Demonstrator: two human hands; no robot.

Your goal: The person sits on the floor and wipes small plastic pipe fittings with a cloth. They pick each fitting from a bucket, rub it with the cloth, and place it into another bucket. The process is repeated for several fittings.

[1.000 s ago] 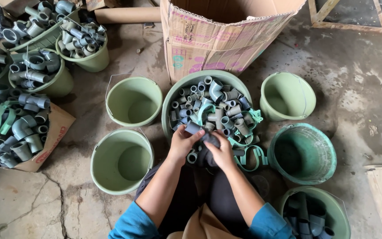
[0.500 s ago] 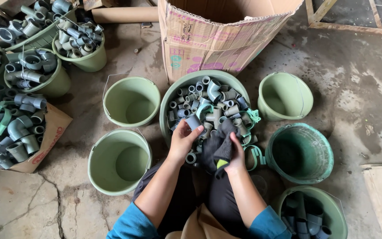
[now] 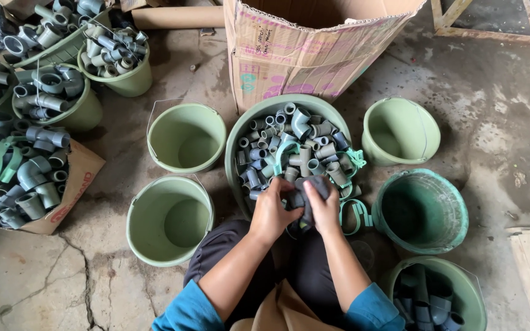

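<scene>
A wide green basin in front of my knees is heaped with grey pipe fittings and a few green clamps. Over its near edge my two hands meet. My right hand grips a dark grey cloth that is wrapped around something small. My left hand is closed against the same bundle; whether it holds a fitting inside the cloth is hidden.
Empty green buckets stand at left, near left and right; a darker one sits near right. A bucket of grey fittings is at bottom right. A cardboard box stands behind; more fittings fill buckets at the far left.
My left hand has pulled back from the pile to the cloth. Both hands now close together on the bundle nearer my knees.
</scene>
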